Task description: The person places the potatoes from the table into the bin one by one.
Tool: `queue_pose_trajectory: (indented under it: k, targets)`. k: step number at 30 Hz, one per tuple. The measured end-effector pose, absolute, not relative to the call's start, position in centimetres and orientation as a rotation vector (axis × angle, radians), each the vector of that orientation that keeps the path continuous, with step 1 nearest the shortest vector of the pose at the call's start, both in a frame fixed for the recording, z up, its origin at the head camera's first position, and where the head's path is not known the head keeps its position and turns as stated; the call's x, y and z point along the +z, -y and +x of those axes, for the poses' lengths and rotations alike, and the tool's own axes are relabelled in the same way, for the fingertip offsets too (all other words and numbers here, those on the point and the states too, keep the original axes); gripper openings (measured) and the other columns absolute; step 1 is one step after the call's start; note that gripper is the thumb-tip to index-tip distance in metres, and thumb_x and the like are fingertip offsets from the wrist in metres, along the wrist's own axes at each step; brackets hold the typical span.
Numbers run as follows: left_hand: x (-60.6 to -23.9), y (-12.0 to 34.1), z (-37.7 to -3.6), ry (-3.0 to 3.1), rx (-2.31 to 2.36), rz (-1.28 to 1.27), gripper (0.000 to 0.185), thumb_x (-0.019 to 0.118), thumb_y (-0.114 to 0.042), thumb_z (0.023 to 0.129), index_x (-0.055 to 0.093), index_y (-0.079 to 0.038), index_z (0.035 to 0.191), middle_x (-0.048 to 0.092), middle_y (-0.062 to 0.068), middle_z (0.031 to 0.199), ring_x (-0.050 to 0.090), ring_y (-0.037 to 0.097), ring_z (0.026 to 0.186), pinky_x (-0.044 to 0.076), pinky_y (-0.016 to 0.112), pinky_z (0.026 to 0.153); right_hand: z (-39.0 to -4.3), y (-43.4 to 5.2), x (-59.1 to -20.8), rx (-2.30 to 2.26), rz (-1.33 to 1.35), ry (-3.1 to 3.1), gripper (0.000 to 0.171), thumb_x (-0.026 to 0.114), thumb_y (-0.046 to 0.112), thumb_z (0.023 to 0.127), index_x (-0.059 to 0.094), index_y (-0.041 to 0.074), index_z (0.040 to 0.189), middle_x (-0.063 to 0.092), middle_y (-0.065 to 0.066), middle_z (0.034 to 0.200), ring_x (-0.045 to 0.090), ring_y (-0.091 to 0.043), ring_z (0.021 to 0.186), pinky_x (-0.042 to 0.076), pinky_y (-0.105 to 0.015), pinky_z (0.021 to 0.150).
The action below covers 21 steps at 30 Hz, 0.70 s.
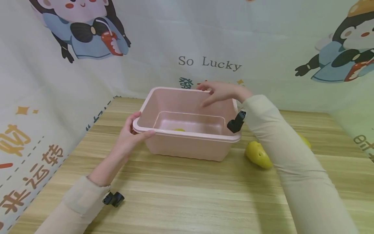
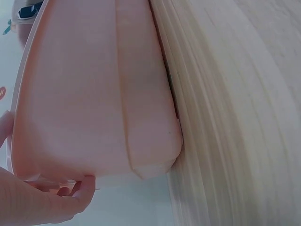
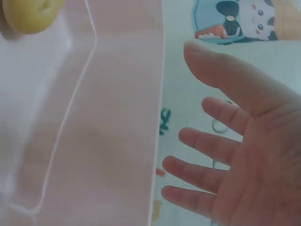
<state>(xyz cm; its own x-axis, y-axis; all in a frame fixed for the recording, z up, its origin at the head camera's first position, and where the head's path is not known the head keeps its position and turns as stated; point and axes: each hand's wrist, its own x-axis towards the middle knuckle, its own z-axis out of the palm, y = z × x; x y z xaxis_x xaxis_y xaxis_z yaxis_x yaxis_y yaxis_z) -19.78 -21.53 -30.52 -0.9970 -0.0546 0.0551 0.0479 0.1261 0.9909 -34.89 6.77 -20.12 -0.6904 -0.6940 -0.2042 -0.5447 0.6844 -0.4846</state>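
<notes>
A pink plastic basin (image 1: 190,144) stands on the wooden table. My left hand (image 1: 132,133) grips the rim at its left end, thumb over the near edge, fingers at the outer side; the left wrist view shows this hand (image 2: 47,200) at the basin's corner. Over the far rim hovers my right hand (image 1: 220,92), its fingers spread and holding nothing in the right wrist view. Inside the basin lies a yellow, rounded, potato-like piece (image 3: 33,14), mostly hidden by the near wall in the head view.
To the right of the basin lies another yellow potato-like piece (image 1: 258,155), partly behind my right sleeve. A further yellow piece (image 1: 304,140) peeks out beyond the sleeve. A printed cloth (image 1: 157,42) hangs behind the table (image 1: 187,195).
</notes>
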Motion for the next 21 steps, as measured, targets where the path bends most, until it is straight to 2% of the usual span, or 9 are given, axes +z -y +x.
queue_pose_trajectory:
  k: [6,11,16,21]
  targets:
    - [-30.4,21.5,-19.7,2.327,-2.008,-0.002,0.083,0.067,-0.010,0.082,0.013,-0.010,0.145,0.028,0.013,0.143,0.032,0.026,0.125,0.034,0.025,0.099,-34.7,-9.5,-19.5,-0.593,-0.936,-2.599,0.074,0.066,0.029,0.083,0.025,0.012,0.143,0.026,-0.013,0.147,0.027,-0.036,0.131,0.026,-0.053,0.104]
    - [-30.5,21.6,-19.6,2.336,-1.998,-0.003,0.083,0.066,-0.011,0.082,0.013,-0.010,0.145,0.027,0.013,0.144,0.032,0.026,0.127,0.032,0.032,0.103,-33.4,-11.5,-19.3,-0.687,-0.947,-2.639,0.077,0.066,0.028,0.083,0.022,0.011,0.144,0.025,-0.011,0.148,0.029,-0.033,0.131,0.027,-0.051,0.104]
    - [-30.5,21.6,-19.6,2.340,-1.996,-0.002,0.083,0.066,-0.012,0.083,0.012,-0.011,0.145,0.027,0.012,0.144,0.032,0.025,0.126,0.032,0.031,0.103,-31.7,-13.1,-19.8,-0.832,-1.019,-2.658,0.075,0.067,0.022,0.082,0.026,0.008,0.143,0.028,-0.015,0.146,0.034,-0.034,0.128,0.029,-0.049,0.104]
    - [-30.5,21.5,-19.7,2.349,-1.990,-0.005,0.083,0.066,-0.014,0.083,0.012,-0.011,0.146,0.027,0.012,0.144,0.032,0.024,0.127,0.032,0.031,0.103,-30.1,-14.8,-20.5,-0.932,-1.054,-2.666,0.073,0.068,0.013,0.081,0.027,0.003,0.141,0.029,-0.018,0.144,0.035,-0.038,0.125,0.030,-0.052,0.102]
